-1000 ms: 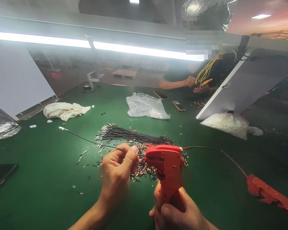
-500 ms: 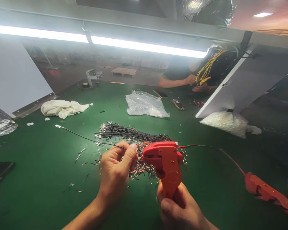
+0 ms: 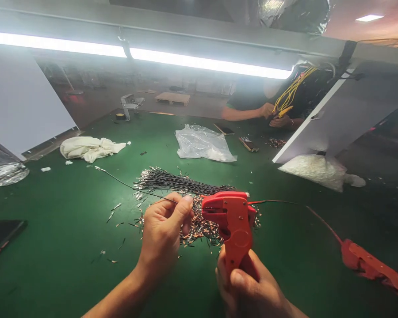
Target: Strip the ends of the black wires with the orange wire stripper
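My left hand (image 3: 164, 229) pinches a thin black wire (image 3: 119, 180) between thumb and forefinger. A silvery terminal is on its far left end, and its other end reaches the jaws of a red wire stripper (image 3: 238, 221). My right hand (image 3: 252, 287) is wrapped around the stripper's handle, holding it upright; most of those fingers are hidden behind it. Just behind both hands lies a bundle of black wires (image 3: 175, 180) with metal terminals. Under it and around it is a heap of short wire scraps (image 3: 202, 229) with copper ends.
A second red tool (image 3: 368, 260) lies at right. Farther back are a clear plastic bag (image 3: 202, 143), a white cloth (image 3: 89, 148), a phone (image 3: 248, 144) and a bag of white pieces (image 3: 318, 170). Across the green table (image 3: 69, 207), another person's hands (image 3: 275, 115) hold yellow wires.
The black wire has shifted right, and its near end now sits at the stripper's jaws. My hands have stayed almost in place; the whole view has moved slightly.
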The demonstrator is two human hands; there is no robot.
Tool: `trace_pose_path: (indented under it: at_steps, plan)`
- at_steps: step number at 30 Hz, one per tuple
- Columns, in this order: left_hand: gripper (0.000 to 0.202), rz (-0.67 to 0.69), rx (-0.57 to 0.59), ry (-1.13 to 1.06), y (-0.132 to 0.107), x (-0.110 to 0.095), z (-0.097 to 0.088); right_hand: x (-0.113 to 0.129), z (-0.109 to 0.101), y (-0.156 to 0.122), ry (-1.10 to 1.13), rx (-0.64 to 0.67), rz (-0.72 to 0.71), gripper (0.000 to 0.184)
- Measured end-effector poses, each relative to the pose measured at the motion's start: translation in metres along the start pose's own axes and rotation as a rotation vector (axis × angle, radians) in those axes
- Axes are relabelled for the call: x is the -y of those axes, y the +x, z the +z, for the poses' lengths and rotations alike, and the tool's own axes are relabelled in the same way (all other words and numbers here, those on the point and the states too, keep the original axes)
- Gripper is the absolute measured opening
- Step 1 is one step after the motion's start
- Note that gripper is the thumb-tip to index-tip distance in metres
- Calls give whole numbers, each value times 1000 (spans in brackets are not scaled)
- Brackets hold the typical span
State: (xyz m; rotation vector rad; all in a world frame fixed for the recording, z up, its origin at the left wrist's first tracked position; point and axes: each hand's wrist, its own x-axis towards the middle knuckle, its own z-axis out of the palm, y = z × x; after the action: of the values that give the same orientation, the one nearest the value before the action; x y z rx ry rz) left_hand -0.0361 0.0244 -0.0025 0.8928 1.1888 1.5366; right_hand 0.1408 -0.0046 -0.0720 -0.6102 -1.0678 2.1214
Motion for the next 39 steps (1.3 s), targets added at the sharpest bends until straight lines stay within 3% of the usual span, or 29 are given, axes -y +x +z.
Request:
trace_pose_path:
  at_steps: [3, 10, 19, 29, 39]
  plan:
    - [32, -19, 15, -23, 0, 1, -2, -2, -2, 3, 23, 105, -51, 41]
    - [32, -93, 5, -97, 2, 1, -1, 0, 0, 4, 21, 158, -50, 37]
    - [32, -270, -52, -263, 4, -12, 6, -7, -5, 4, 54, 147, -49, 34]
    - [26, -492, -105, -412, 5, -12, 9, -1, 0, 8, 66, 185, -49, 33]
    - [35, -510, -28, -514, 8, -11, 4, -1, -3, 9, 19, 144, -58, 37]
